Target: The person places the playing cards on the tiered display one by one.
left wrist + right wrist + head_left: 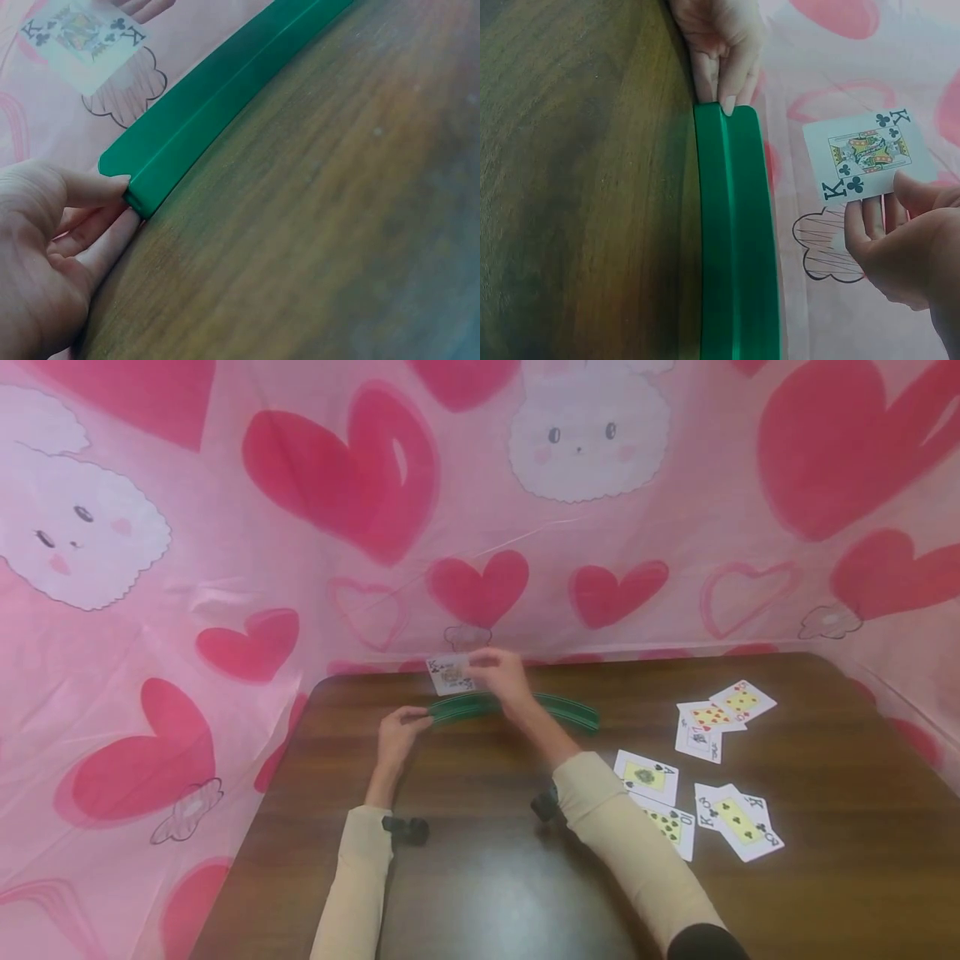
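A curved green card holder (573, 710) stands toward the far side of the wooden table. My left hand (395, 739) pinches its left end between thumb and fingers, as the left wrist view shows for the holder (217, 105) and the hand (45, 247). Beyond the holder, my right hand (502, 677) holds up a king of clubs (448, 675). In the right wrist view the thumb and fingers of that hand (911, 232) grip the card (866, 154) by one edge, its face toward the camera. The card is apart from the holder.
Loose playing cards lie face up on the table (465, 893) at the right. They include an ace (648, 777), a ten (672, 831), a club card over a king (742, 818), and a small overlapping group (708, 718). Pink heart-patterned cloth (615, 535) hangs behind the table.
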A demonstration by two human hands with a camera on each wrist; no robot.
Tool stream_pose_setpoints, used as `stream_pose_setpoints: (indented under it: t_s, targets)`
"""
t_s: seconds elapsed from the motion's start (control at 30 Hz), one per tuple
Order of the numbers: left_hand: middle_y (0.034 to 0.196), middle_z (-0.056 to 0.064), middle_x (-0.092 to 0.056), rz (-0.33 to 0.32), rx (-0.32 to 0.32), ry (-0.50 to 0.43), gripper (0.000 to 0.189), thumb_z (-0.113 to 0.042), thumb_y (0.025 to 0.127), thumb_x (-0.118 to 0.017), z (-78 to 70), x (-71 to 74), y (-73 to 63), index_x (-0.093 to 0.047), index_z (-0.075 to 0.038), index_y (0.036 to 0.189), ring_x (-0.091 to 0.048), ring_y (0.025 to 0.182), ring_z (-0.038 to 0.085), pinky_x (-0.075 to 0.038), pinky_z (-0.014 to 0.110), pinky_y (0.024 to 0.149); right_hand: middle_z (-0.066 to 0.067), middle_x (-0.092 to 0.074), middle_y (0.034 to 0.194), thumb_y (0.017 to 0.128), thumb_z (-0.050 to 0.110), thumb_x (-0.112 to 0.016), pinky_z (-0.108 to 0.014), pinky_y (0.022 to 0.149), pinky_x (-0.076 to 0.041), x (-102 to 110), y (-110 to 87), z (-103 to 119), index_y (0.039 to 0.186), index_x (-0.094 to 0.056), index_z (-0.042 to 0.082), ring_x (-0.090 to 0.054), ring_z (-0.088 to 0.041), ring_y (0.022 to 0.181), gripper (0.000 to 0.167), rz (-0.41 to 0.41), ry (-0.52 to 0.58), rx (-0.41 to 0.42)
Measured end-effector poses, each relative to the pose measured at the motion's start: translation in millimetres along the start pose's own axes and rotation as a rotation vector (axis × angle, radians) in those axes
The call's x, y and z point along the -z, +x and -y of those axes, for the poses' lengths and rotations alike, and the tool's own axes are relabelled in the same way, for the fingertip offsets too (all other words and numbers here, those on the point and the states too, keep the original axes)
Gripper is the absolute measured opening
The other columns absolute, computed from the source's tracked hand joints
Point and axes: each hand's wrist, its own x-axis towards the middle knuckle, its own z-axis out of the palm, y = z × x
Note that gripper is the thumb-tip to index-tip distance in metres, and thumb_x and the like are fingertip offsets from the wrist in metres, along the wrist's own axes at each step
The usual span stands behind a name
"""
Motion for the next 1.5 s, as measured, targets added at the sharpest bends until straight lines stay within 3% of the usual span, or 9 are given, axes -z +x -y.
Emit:
stream_pose_setpoints:
  t_s: [0.37, 0.93, 1.27, 1.5]
  targets:
    - [0.085, 0.006, -0.065, -0.028, -0.008, -0.013, 0.019, -0.019, 0.067, -0.074, 1.7, -1.8, 0.8, -0.068, -0.01, 0.083, -0.06, 0.076, 0.019, -0.047, 0.031, 0.07, -0.009, -0.062, 0.098, 0.077, 0.011, -0.067, -0.044, 0.079, -0.047, -9.7, 6.4, -10.7, 0.099, -0.065, 0.004, -0.058, -0.023, 0.086, 0.022, 0.016, 0.021, 0.037]
    - [0.086, 0.005, -0.065, -0.029, -0.02, 0.004, 0.019, -0.019, 0.068, -0.074, 0.2, -5.5, -0.5, -0.068, -0.011, 0.084, -0.058, 0.079, 0.018, -0.045, 0.031, 0.072, -0.009, -0.061, 0.097, 0.077, 0.008, -0.066, -0.043, 0.079, -0.047, -13.8, 8.4, -18.1, 0.097, -0.064, 0.005, -0.058, -0.023, 0.087, 0.02, 0.033, 0.031, 0.042]
    - [0.086, 0.006, -0.065, -0.023, -0.022, 0.009, 0.019, -0.02, 0.069, -0.073, -1.9, -6.2, -1.5, -0.068, -0.01, 0.084, -0.057, 0.08, 0.019, -0.045, 0.033, 0.072, -0.003, -0.057, 0.108, 0.078, 0.011, -0.066, -0.038, 0.078, -0.048, -12.9, 10.7, -24.5, 0.097, -0.065, 0.007, -0.056, -0.021, 0.091, 0.02, 0.017, -0.036, 0.033]
    - [0.087, 0.004, -0.064, -0.016, -0.028, 0.04, 0.018, -0.021, 0.069, -0.073, -0.3, -5.5, -0.7, -0.067, -0.012, 0.084, -0.056, 0.082, 0.018, -0.044, 0.033, 0.074, -0.007, -0.059, 0.101, 0.079, 0.009, -0.064, -0.045, 0.081, -0.045, -13.7, 10.4, -26.4, 0.099, -0.063, 0.008, -0.054, -0.032, 0.097, 0.02, 0.047, -0.026, 0.01]
